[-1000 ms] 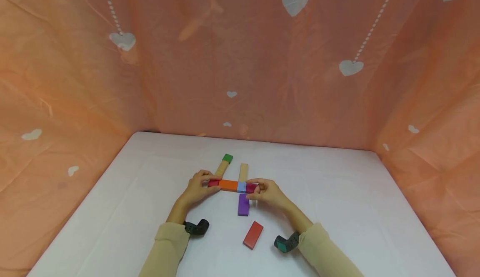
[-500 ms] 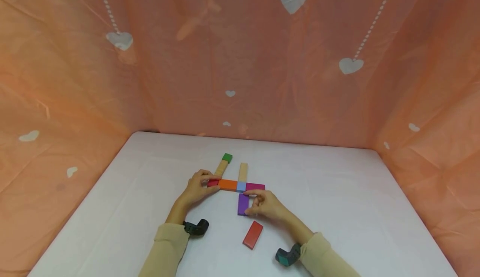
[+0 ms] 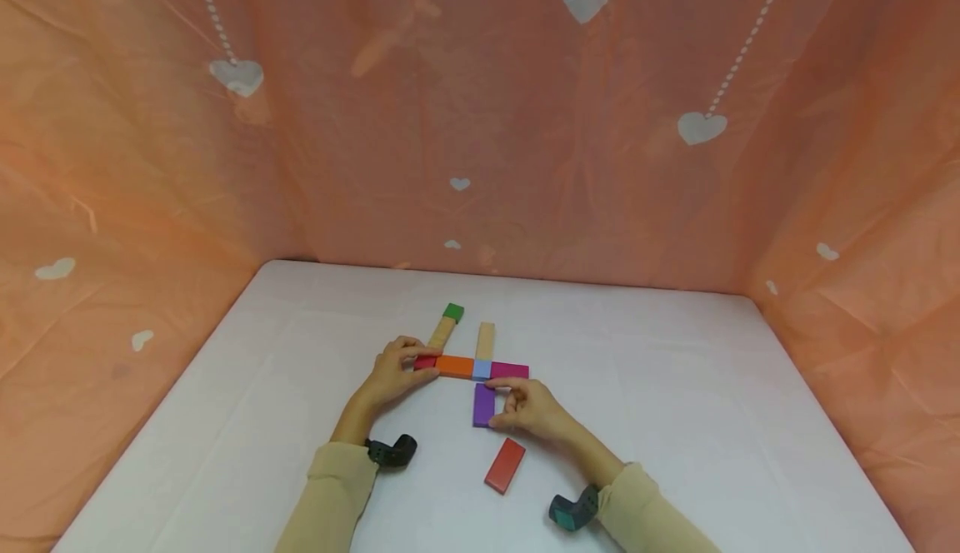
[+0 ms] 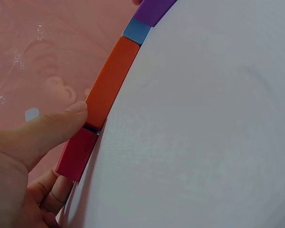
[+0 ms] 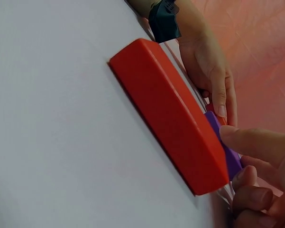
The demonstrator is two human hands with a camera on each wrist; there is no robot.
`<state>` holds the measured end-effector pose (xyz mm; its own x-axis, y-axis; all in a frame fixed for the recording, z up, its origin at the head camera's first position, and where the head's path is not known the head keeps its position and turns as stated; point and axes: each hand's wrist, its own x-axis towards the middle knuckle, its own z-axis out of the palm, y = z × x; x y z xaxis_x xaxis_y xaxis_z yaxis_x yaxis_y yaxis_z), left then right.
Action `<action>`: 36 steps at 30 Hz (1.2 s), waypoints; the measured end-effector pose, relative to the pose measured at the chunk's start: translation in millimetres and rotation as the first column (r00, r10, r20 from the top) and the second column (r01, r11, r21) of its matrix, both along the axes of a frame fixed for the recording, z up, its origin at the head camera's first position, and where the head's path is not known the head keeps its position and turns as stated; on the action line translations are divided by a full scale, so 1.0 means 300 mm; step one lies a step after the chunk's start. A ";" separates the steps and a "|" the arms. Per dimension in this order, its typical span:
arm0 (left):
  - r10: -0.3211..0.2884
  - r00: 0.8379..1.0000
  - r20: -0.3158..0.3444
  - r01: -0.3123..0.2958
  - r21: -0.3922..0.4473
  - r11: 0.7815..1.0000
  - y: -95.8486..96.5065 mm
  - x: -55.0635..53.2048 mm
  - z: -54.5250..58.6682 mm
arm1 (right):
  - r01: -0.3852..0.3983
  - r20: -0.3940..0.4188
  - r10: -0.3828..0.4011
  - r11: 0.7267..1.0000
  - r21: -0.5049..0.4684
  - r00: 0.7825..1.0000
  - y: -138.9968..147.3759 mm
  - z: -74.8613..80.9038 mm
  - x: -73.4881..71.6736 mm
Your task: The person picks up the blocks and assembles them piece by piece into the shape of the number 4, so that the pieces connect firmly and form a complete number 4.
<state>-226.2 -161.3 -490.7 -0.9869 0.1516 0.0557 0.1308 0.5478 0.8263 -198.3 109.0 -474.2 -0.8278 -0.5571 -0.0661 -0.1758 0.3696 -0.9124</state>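
My left hand (image 3: 393,371) grips the small crimson block (image 3: 425,362) at the left end of a row, its thumb reaching the orange block (image 3: 455,366) in the left wrist view. A light blue block (image 3: 482,371) and a magenta block (image 3: 511,371) continue that row to the right. Below the light blue one lies a purple block (image 3: 483,406), which my right hand (image 3: 534,410) pinches lengthwise, index finger at the far end and thumb at the near end. In the right wrist view a red block (image 5: 168,116) hides part of the purple block (image 5: 232,164).
Two plain wooden blocks, a left one (image 3: 442,332) and a right one (image 3: 486,341), extend back from the row. A green block (image 3: 453,312) sits at the left one's far end. The red block (image 3: 505,465) lies loose nearer me on the white table (image 3: 675,420).
My right hand has left the magenta block, come toward me and taken hold of the purple block by its ends. My left hand has kept its place.
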 end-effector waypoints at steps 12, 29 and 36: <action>-0.008 1.000 -0.007 0.008 0.009 1.000 0.001 -0.002 -0.001 | 0.035 -0.014 -0.035 0.999 0.016 0.999 -0.015 0.000 0.011; -0.005 1.000 0.000 0.005 -0.005 1.000 -0.001 -0.005 -0.011 | 0.064 -0.099 -0.056 0.995 0.082 0.993 -0.033 -0.015 0.025; -0.014 1.000 -0.017 0.014 -0.007 1.000 0.001 -0.004 -0.006 | 0.073 -0.124 -0.059 0.991 0.114 0.991 -0.038 -0.011 0.024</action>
